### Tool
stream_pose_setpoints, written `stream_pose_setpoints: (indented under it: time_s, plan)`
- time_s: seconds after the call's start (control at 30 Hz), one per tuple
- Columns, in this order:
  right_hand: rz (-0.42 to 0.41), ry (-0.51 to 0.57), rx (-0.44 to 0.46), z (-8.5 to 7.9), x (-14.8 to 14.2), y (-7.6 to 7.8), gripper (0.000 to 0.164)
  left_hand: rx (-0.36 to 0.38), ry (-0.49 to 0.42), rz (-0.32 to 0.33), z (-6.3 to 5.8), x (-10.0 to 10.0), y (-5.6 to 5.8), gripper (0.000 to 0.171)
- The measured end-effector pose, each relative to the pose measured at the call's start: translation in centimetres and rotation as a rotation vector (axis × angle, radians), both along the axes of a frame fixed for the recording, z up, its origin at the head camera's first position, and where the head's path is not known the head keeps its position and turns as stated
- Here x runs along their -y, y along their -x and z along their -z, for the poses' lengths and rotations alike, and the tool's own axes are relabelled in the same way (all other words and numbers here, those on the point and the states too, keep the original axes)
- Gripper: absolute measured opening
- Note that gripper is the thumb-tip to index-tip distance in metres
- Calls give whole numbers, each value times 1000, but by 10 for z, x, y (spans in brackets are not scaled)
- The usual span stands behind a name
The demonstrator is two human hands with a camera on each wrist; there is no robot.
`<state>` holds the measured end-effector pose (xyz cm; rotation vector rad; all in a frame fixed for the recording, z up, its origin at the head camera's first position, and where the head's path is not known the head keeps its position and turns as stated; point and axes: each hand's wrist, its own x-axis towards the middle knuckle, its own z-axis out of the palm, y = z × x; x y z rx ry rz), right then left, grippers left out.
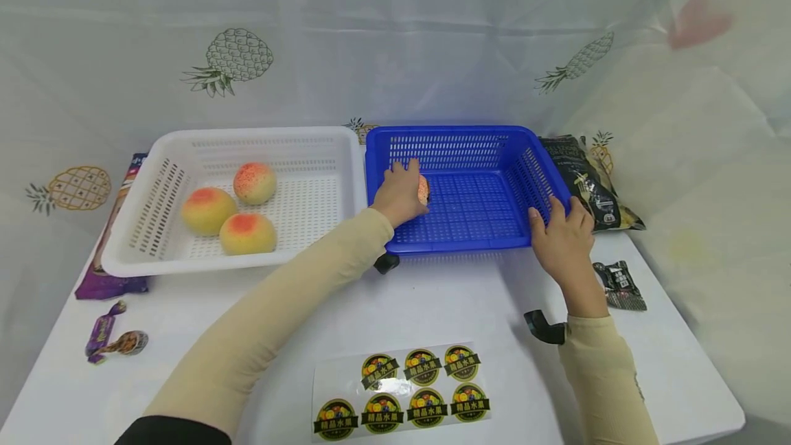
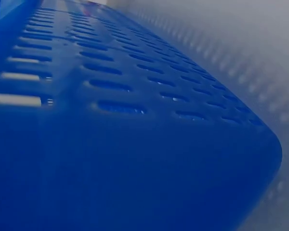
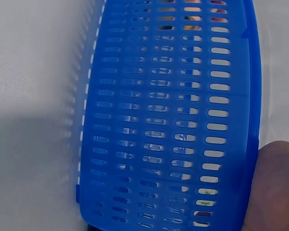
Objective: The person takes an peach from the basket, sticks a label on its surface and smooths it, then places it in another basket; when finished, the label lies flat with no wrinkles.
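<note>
My left hand (image 1: 400, 194) reaches over the front left of the blue basket (image 1: 457, 248) and holds a peach (image 1: 423, 189) low inside, by the left wall. Most of that peach is hidden behind the hand; its orange speckled side shows, with a dark patch at the edge. At the basket's front right corner, my right hand (image 1: 564, 242) grips the rim with thumb and fingers. Part of that hand (image 3: 274, 187) shows against the rim in the right wrist view. The left wrist view has only the blue wall (image 2: 135, 159) up close, with neither hand nor peach.
Left of the blue basket stands a white basket (image 1: 315, 261) with several peaches (image 1: 247, 233). Sticker sheet (image 1: 402, 393) lies at the front. Candies (image 1: 101, 332) and a purple bag (image 1: 111, 285) are at left; a black snack bag (image 1: 583, 180) and black packet (image 1: 620, 286) at right.
</note>
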<state>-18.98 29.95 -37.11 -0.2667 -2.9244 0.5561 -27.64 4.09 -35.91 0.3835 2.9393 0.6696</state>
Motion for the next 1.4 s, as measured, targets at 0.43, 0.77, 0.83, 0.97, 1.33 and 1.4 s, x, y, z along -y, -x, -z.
stream_pose_setpoints:
  time_s: [0.43,0.77,0.83,0.97,1.33,1.4]
  plan:
    - [-5,13,-20,0,2,-2,67,45,226,56,5,-2,-2,96]
    - [8,25,-39,1,1,-1,64,88,323,194,-12,-1,-31,88]
    - [14,28,-43,1,1,-1,64,92,333,214,-16,-1,-34,85]
    - [20,34,-45,0,2,-2,63,126,349,224,-18,1,-35,84]
    - [27,44,-50,2,2,-2,62,187,331,208,-22,3,-32,91]
    - [29,45,-60,2,2,-3,61,178,304,210,-24,4,-34,90]
